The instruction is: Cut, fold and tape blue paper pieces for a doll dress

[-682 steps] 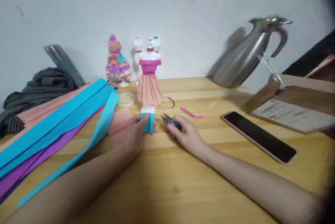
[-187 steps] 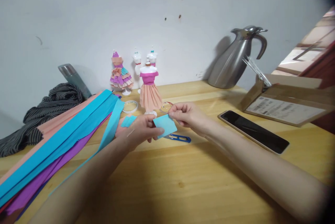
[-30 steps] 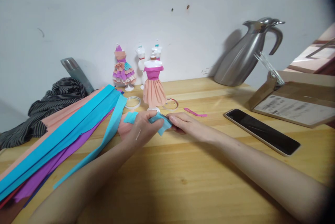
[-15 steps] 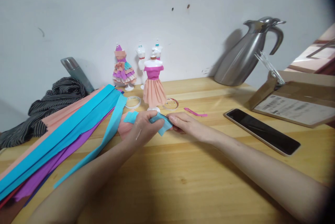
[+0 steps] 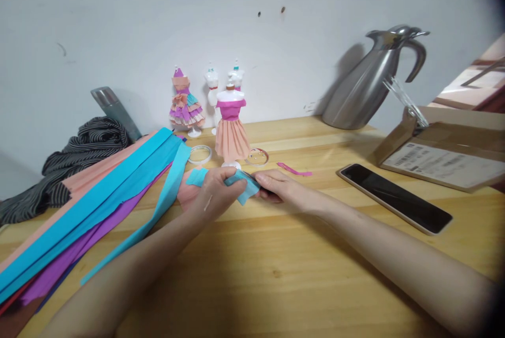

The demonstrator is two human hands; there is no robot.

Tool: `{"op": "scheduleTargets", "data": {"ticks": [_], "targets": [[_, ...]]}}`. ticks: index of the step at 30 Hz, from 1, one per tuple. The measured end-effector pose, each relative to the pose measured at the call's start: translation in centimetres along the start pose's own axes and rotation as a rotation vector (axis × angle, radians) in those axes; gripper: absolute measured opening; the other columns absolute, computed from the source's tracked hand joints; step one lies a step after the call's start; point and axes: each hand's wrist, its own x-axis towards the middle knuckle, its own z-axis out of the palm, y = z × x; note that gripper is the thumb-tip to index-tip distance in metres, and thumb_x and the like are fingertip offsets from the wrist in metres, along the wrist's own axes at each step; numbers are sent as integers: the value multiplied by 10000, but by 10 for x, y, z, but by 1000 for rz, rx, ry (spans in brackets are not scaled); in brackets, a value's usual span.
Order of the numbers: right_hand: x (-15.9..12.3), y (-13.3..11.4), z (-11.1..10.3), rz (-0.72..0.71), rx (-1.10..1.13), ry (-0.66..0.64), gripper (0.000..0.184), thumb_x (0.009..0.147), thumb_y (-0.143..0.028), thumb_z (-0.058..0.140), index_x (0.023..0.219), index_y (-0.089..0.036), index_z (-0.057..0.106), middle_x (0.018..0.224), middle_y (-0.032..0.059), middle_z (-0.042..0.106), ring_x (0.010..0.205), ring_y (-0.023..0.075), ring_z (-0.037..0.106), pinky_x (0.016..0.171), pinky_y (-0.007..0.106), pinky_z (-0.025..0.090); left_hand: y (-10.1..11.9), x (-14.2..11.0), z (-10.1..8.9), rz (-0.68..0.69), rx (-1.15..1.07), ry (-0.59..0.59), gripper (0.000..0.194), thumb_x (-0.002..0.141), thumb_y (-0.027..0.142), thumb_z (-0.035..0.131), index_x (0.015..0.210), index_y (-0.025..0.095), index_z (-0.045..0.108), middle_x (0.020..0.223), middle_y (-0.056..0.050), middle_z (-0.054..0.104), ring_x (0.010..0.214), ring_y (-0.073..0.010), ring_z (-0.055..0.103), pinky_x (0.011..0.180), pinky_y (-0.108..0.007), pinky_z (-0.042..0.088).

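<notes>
My left hand [image 5: 218, 190] pinches a small piece of blue crepe paper [image 5: 246, 190] between thumb and fingers. My right hand [image 5: 276, 185] is closed around thread snips [image 5: 252, 177]; only their dark blades show, lying along the paper's upper edge, and the handle is hidden in the fingers. Just behind the hands stands a small white mannequin [image 5: 231, 111] in a magenta top and a pleated peach skirt. Under my left wrist lie a peach paper piece [image 5: 188, 194] and a blue scrap [image 5: 196, 177].
Long crepe paper strips [image 5: 130, 190] spread across the left, beside a striped cloth [image 5: 90, 138]. Tape rolls [image 5: 200, 155] and more mannequins [image 5: 187, 101] stand behind. To the right are a pink scrap [image 5: 294, 170], a phone [image 5: 394, 198], a cardboard box [image 5: 445, 156] and a steel jug [image 5: 363, 85].
The snips, lying on the table about six seconds ago, are now in my right hand. The blue paper, held out flat then, is bent between the hands. Over the last second little has moved.
</notes>
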Motion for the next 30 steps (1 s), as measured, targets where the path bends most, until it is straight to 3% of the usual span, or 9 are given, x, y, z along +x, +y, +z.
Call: {"op": "scheduleTargets", "data": {"ticks": [7, 30], "targets": [[-1, -6, 3, -67, -124, 38, 543, 877, -673, 356, 605, -204, 373, 567, -45, 341, 511, 103, 304, 495, 261, 240, -2, 0, 2, 10, 119, -3, 208, 682, 272, 543, 513, 163, 487, 496, 52, 350, 524, -88, 326, 476, -220, 233], [0, -4, 7, -44, -85, 41, 504, 886, -626, 372, 603, -210, 353, 573, -49, 316, 513, 104, 285, 495, 265, 225, -7, 0, 3, -21, 89, -39, 208, 678, 299, 532, 530, 170, 465, 512, 58, 343, 523, -86, 320, 482, -221, 234]]}}
